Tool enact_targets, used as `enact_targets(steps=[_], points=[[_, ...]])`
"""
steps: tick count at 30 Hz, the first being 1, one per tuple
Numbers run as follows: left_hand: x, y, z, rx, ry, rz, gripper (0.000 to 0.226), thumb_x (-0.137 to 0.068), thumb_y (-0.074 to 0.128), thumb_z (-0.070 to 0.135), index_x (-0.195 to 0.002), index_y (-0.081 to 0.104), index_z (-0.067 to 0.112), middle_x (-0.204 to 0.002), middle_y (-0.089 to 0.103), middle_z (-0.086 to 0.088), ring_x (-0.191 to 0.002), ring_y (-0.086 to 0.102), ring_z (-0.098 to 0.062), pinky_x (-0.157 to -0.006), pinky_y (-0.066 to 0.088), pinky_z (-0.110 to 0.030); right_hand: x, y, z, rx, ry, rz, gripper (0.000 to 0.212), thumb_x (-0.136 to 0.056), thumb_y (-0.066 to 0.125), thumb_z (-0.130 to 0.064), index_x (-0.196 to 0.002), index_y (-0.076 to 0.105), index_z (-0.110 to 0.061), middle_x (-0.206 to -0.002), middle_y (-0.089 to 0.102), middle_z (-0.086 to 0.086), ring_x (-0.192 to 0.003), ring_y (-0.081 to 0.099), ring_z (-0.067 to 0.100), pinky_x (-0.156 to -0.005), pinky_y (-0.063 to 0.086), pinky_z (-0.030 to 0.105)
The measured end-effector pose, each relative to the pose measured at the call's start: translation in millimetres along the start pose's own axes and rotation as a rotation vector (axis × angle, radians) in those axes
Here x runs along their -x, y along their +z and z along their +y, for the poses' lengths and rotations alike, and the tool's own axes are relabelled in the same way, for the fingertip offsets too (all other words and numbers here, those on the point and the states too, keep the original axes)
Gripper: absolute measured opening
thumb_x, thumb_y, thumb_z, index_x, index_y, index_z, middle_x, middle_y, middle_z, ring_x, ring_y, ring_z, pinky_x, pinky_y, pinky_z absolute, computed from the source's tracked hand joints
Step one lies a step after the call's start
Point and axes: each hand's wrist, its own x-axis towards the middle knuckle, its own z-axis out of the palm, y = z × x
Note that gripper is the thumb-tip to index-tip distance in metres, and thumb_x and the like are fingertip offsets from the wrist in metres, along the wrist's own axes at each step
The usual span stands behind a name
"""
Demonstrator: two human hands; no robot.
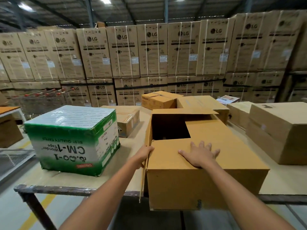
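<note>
1. The right hand (200, 155) lies palm down on the near flap (196, 156) of a large brown cardboard carton (204, 185). Its fingers are straight and spread, pointing far, and nothing is gripped
2. The right forearm comes in from the lower right corner and runs up and left to the wrist, which sits just behind the carton's near top edge
3. The left hand (144, 156) is at the carton's near left corner, with its fingers curled round the upper edge of the left side flap (144, 176), grasping it. That flap hangs down outside the carton's left wall
4. The left forearm rises from the bottom of the view, slanting right towards that corner
5. The carton stands on a table (66, 187), right of the middle, and its near end overhangs the table's near edge. The right flap (221, 130) is folded flat over the top, while a dark opening (169, 127) shows at the far left
6. To the left on the table stands a green and white tape carton (73, 138) in clear wrap, printed CM-1 Wonder Tape
7. Beyond it lies a small taped carton (128, 119), and a plain brown carton (282, 131) sits on the right
8. A wall of stacked LG washing machine cartons (124, 52) fills the far side, with shopping trolleys (43, 97) at the far left
</note>
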Motion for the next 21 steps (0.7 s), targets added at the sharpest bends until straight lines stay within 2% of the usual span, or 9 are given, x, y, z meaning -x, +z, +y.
enact_targets(steps=[1,3,7,9,14,19,21], points=[[-5.6,0.4,1.6,-0.018,-0.006,0.021,0.044,-0.103,0.043,0.043,-0.136,0.045,0.013,-0.110,0.058,-0.004,-0.095,0.056,-0.022,-0.080,0.047,-0.040,-1.3,0.2,1.8,0.000,0.003,0.001,0.095,-0.081,0.018,-0.090,-0.158,0.020,-0.034,-0.167,0.009,0.013,-0.152,0.005,0.044,-0.116,0.004,0.070],[-14.3,-4.8,5.2,-0.088,0.009,0.056,0.047,-0.102,0.047,0.042,-0.137,0.044,0.011,-0.118,0.059,-0.009,-0.100,0.058,-0.025,-0.077,0.046,-0.038,-3.6,0.6,2.4,-0.005,-0.008,0.010,0.094,-0.082,0.018,-0.089,-0.158,0.020,-0.034,-0.167,0.010,0.013,-0.152,0.006,0.043,-0.116,0.004,0.070],[-34.8,-5.8,12.5,-0.202,0.120,0.125,0.057,-0.099,0.054,0.038,-0.145,0.038,0.009,-0.141,0.051,-0.013,-0.123,0.053,-0.030,-0.103,0.044,-0.043,-10.2,4.1,3.4,-0.021,-0.017,0.034,0.093,-0.083,0.021,-0.088,-0.157,0.023,-0.033,-0.167,0.013,0.014,-0.151,0.009,0.043,-0.116,0.006,0.070],[-44.6,-2.4,17.9,-0.221,0.165,0.152,0.061,-0.099,0.055,0.036,-0.149,0.033,0.008,-0.148,0.046,-0.014,-0.130,0.049,-0.031,-0.109,0.040,-0.046,-15.1,4.0,4.0,-0.041,-0.028,0.049,0.091,-0.084,0.027,-0.086,-0.157,0.024,-0.031,-0.166,0.015,0.013,-0.151,0.012,0.042,-0.116,0.008,0.069],[-88.5,4.0,32.3,-0.333,0.214,0.216,0.074,-0.099,0.056,0.037,-0.155,0.019,0.005,-0.158,0.032,-0.018,-0.142,0.037,-0.034,-0.116,0.034,-0.048,-47.1,4.1,19.8,-0.106,-0.066,0.134,0.083,-0.092,0.039,-0.072,-0.158,0.019,-0.026,-0.165,0.017,0.015,-0.149,0.020,0.039,-0.118,0.018,0.061],[-146.9,2.8,54.7,-0.418,0.265,0.271,0.083,-0.097,0.061,0.031,-0.158,0.007,0.013,-0.159,0.024,-0.018,-0.145,0.032,-0.035,-0.117,0.033,-0.049,-112.7,-2.3,32.8,-0.149,-0.044,0.168,0.078,-0.096,0.047,-0.058,-0.158,0.014,-0.025,-0.166,0.009,0.015,-0.150,0.013,0.039,-0.118,0.022,0.054],[-169.4,0.3,62.6,-0.531,0.304,0.339,0.087,-0.094,0.063,0.029,-0.158,0.005,0.016,-0.160,0.018,-0.020,-0.148,0.021,-0.037,-0.118,0.027,-0.050,-145.1,-5.4,36.6,-0.154,-0.052,0.217,0.078,-0.096,0.051,-0.052,-0.158,0.014,-0.024,-0.166,0.008,0.014,-0.151,0.011,0.037,-0.118,0.025,0.053]])
